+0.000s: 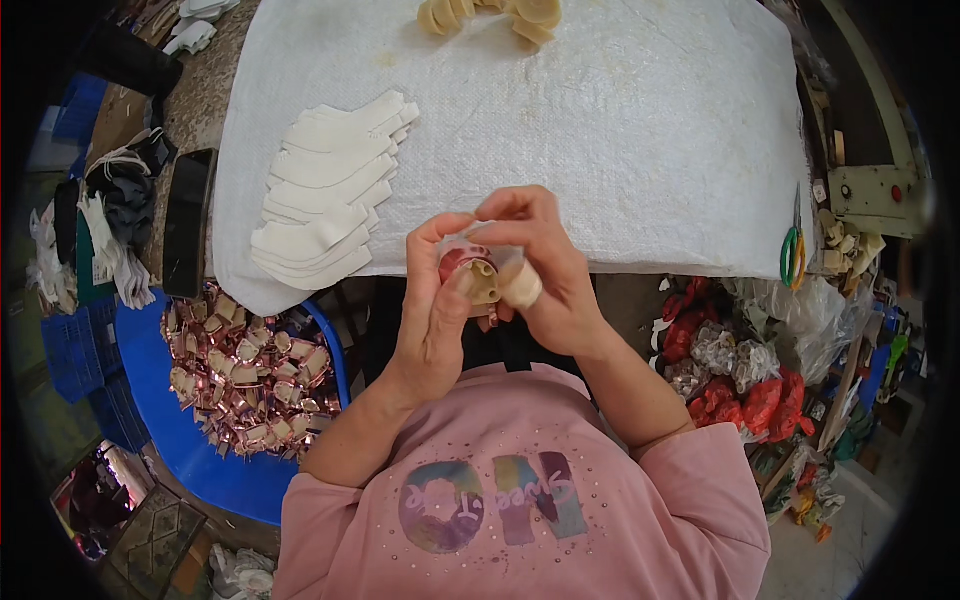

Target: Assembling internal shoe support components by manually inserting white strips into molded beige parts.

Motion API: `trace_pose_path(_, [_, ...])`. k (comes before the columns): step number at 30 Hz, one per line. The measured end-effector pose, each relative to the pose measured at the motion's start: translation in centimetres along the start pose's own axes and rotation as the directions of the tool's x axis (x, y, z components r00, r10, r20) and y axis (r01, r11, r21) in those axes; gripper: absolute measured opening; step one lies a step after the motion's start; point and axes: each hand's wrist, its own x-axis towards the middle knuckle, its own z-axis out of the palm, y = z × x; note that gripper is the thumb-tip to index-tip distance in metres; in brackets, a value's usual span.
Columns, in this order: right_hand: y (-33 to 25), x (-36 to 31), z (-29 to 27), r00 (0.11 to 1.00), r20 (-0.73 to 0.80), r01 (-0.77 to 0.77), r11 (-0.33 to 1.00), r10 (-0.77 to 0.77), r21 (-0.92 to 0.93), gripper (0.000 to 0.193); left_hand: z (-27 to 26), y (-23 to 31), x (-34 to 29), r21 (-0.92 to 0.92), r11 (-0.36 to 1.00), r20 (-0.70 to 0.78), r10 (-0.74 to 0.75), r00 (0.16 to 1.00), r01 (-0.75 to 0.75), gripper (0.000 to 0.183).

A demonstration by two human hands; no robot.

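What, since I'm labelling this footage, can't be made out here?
All in the head view:
Shiny red-and-cream hollow piece: lower left part, covered by the left hand.
Cream rounded piece: part of its outline, covered by the right hand.
Tan rolled strips: cut off by the top edge.
Blue plastic tub: floor, under shiny pink-and-beige pieces.

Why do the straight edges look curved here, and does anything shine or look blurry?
Head view: the wide fisheye lens bows the white table cover's edges and leaves black corners; head view: shiny pink pieces in the blue tub catch bright glints; head view: the right hand's fingertips and the pale piece look slightly soft.
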Motion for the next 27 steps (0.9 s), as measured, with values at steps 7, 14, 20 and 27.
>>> trace_pose_path(7, [-1.3, 1.7, -0.1, 0.805, 0.376, -0.594, 0.625, 0.460, 0.507, 0.015, 1.8, 0.5, 0.1, 0.113, 0.983, -0.042, 0.147, 0.988, -0.142, 0.079])
trace_pose_path(14, [-0.8, -0.1, 1.8, 0.974, 0.154, -0.214, 0.900, 0.166, 0.379, 0.019, 1.7, -0.2, 0.1, 0.358, 0.896, -0.122, 0.325, 0.938, -0.264, 0.065])
trace_pose_path(20, [-1.1, -0.8, 3.2, 0.977, 0.012, -0.174, 0.774, 0.211, 0.608, 0.030, 1.7, 0.4, 1.2, 0.259, 0.938, -0.294, 0.303, 0.906, -0.230, 0.038])
trace_pose_path(27, [-0.4, -0.4, 2.9, 0.997, -0.068, 0.041, 0.969, -0.026, 0.244, 0.030, 1.1, -0.7, 0.6, 0.271, 0.942, -0.183, 0.251, 0.951, -0.196, 0.047])
